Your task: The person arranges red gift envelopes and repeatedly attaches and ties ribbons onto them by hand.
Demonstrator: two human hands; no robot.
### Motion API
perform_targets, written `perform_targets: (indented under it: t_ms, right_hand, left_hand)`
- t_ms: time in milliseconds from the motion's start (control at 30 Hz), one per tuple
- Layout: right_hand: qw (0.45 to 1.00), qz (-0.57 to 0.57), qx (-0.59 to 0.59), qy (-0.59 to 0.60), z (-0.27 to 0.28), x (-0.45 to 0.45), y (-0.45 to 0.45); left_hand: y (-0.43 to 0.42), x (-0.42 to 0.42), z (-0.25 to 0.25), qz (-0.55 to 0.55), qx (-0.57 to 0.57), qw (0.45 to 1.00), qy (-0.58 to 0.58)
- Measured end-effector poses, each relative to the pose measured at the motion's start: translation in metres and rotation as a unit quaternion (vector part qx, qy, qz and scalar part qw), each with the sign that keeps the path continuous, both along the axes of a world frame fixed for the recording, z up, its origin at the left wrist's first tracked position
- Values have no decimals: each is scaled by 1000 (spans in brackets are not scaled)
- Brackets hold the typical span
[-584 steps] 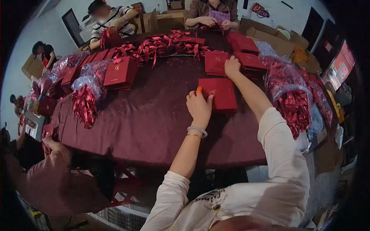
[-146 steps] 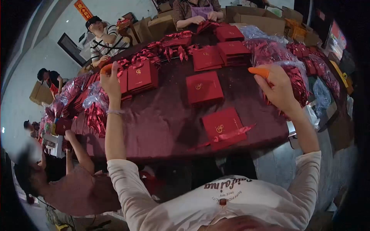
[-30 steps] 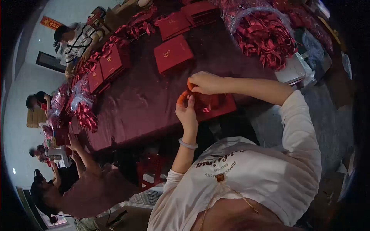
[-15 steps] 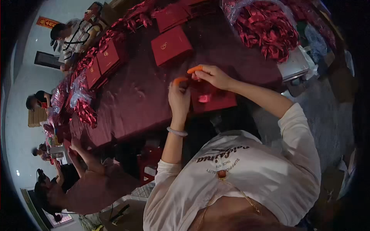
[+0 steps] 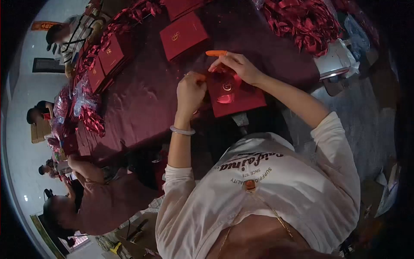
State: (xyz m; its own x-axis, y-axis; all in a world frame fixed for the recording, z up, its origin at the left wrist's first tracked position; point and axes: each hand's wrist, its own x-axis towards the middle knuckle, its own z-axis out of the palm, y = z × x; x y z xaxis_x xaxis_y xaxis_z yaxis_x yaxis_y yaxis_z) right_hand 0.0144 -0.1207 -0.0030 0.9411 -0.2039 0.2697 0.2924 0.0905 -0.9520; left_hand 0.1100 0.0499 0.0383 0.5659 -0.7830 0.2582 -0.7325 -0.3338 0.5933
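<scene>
A flat dark-red box (image 5: 248, 101) with a gold emblem lies at the table's near edge, in front of my body. Shiny red ribbon (image 5: 225, 99) lies across its face. My right hand (image 5: 239, 68) is over the box's far side, its thumb and lower fingers pinching the ribbon there; the index finger, in an orange finger cot, sticks out straight. At the box's left side, my left hand (image 5: 191, 93) is closed, knuckles up, an orange cot showing at its fingertips. What it pinches is hidden.
Stacked red boxes (image 5: 184, 36) stand beyond my hands, with more boxes (image 5: 113, 54) at the left. A heap of red ribbons (image 5: 302, 26) lies far right, near a white package (image 5: 332, 62). A co-worker (image 5: 110, 203) sits close on my left; other people work farther along.
My hands have moved apart, the left one going left. The right index finger has straightened. The box's gold emblem and more of the ribbon now show. The view has shifted slightly.
</scene>
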Motion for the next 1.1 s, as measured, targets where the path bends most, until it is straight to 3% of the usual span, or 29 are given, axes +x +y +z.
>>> perform_targets:
  t_ms: [33, 100, 267, 333, 367, 433, 467, 500, 567, 633, 667, 833, 900, 1033, 1100]
  right_hand:
    - [1000, -4, 13, 7, 9, -4, 2]
    - [1000, -14, 7, 21, 7, -3, 0]
    - [997, -37, -52, 38, 6, -2, 1]
    - [996, -27, -62, 50, 5, -1, 2]
    - [995, -20, -74, 60, 4, 0, 2]
    - [994, -21, -88, 64, 9, -2, 4]
    - [992, -28, -102, 68, 10, -3, 4]
    - [992, -28, -102, 69, 10, -3, 4]
    - [993, -28, -87, 78, 10, -3, 4]
    - [993, -33, -94, 68, 5, -2, 4]
    - [993, -39, -100, 55, 3, -1, 4]
    - [988, -55, -125, 74, 8, -1, 6]
    - [985, -65, -136, 82, 8, -2, 5]
    - [988, -47, -132, 68, 9, -1, 5]
    - [988, -45, -136, 64, 9, 0, 5]
  left_hand:
    - [4, 6, 9, -32, 76, 997, 1]
    - [16, 14, 21, -32, 73, 978, 192]
    - [66, 43, 29, 48, 123, 965, 224]
    - [79, 45, 15, 141, 89, 986, 28]
    - [85, 47, -1, 123, 63, 990, -36]
    - [81, 33, -15, 199, 52, 974, -94]
    - [80, 24, -21, 224, -23, 960, -167]
    - [75, 7, -18, 224, -23, 960, -166]
    - [64, -26, 0, 229, -136, 961, -69]
    - [64, -41, 5, 54, -77, 991, -92]
    - [62, -44, 1, 32, -49, 996, -73]
    - [81, -57, -5, 78, 34, 994, -65]
    - [97, -58, 0, 105, 30, 990, 92]
    - [108, -58, 0, 140, 121, 980, 69]
    - [103, -64, 2, 130, 149, 978, -61]
